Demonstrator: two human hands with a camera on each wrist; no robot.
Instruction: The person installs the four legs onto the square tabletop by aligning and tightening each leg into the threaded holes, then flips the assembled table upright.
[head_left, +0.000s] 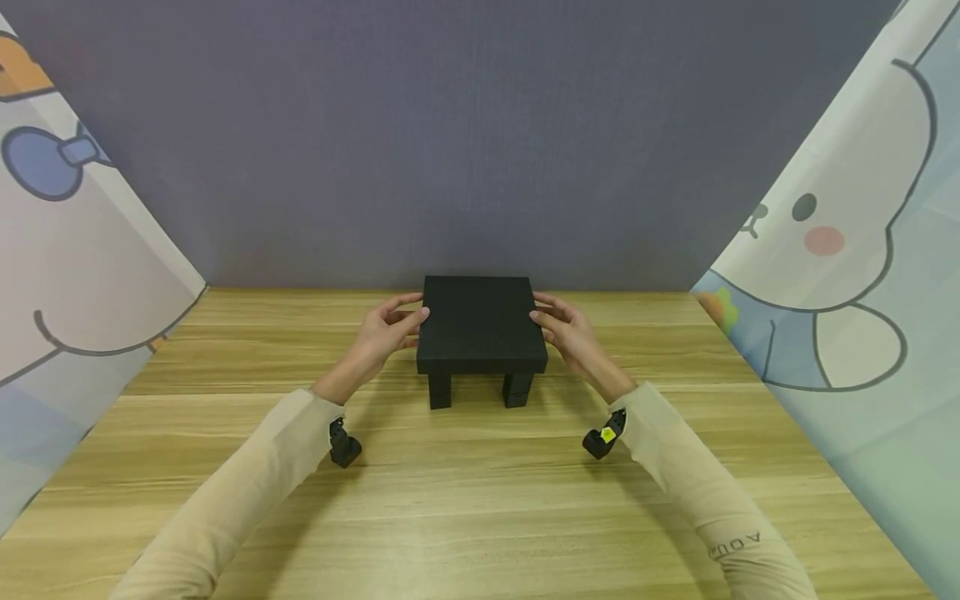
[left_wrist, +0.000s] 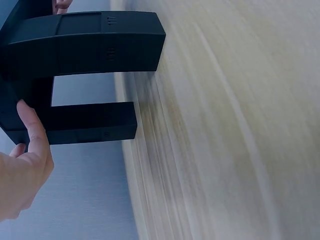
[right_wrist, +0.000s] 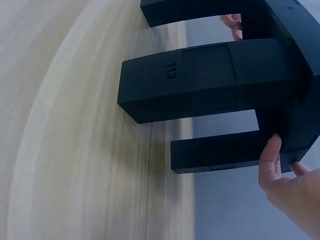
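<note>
A small black stool (head_left: pixel 483 321) with a square flat top stands upright at the back of the wooden table, near the grey wall. At its left edge my left hand (head_left: pixel 387 329) grips the top, thumb above and fingers along the side. Opposite, my right hand (head_left: pixel 566 329) holds the right edge in the same way. Raised numbers mark the legs, "113" on one leg (right_wrist: pixel 175 72) in the right wrist view. The left wrist view shows a fingertip of my left hand (left_wrist: pixel 27 175) under the top. Whether the feet touch the table I cannot tell.
The wood-grain table (head_left: pixel 465 517) runs back to a grey wall panel (head_left: pixel 465 142). Cartoon-printed sheets (head_left: pixel 832 250) flank it on the left and right. Each sleeve cuff carries a small black wrist camera (head_left: pixel 345 446).
</note>
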